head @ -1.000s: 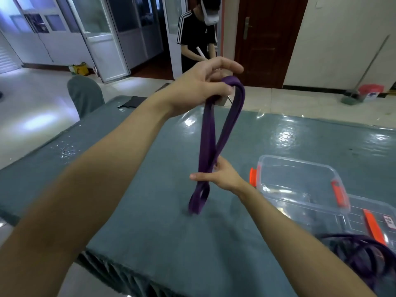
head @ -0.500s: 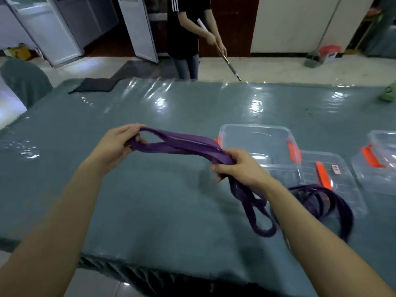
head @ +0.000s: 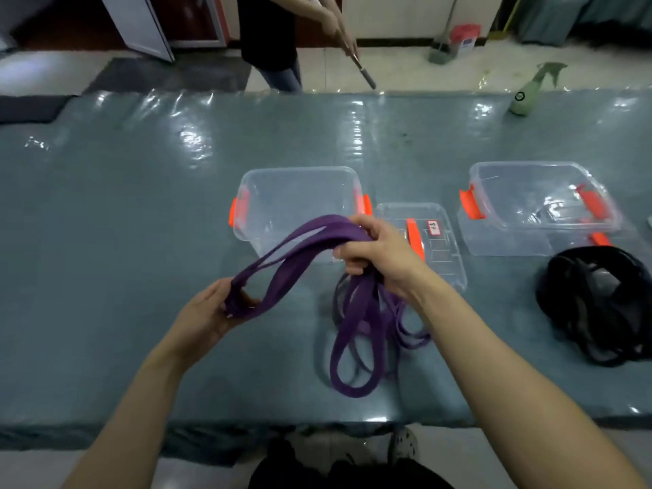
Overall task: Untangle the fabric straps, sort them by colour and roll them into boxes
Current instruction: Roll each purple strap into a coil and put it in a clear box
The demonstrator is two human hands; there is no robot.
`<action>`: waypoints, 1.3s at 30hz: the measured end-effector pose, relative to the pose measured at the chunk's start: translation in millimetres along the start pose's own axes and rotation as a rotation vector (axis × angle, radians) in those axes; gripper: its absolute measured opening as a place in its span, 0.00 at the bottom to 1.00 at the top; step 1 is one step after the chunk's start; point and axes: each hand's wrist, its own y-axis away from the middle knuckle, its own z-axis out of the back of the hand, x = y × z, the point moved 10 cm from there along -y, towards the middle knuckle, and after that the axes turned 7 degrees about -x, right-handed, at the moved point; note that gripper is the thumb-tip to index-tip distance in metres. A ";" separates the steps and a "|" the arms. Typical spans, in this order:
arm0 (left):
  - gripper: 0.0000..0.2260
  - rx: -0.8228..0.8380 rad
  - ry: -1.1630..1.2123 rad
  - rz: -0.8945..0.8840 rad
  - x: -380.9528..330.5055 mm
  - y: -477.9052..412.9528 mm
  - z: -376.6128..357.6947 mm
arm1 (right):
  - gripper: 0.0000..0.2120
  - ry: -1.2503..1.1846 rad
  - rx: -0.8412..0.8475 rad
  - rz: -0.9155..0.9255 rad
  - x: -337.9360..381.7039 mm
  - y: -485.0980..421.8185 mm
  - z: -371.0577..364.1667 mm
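Purple strap [head: 317,238], flat fabric, runs from our left hand [head: 208,312], gripping one looped end, to our right hand [head: 374,255], clutching the bunch; slack loops drape onto the glossy grey table [head: 141,224] beside a clear plastic box [head: 300,169].

Where the purple strap [head: 303,248] passes through the curled fingers of my right hand [head: 381,255], I cannot see how its bands cross. Its folded end is buried in the grip of my left hand [head: 208,315]. Just beyond my right knuckles, the label [head: 433,228] on the lid [head: 441,266] is too small to read. Far past my fingertips, the other person [head: 271,37] is cut off by the top edge.
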 end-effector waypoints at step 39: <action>0.17 -0.660 -0.461 -0.702 -222.2 89.3 -12.6 | 0.17 0.503 0.482 -0.307 -40.1 16.9 -52.3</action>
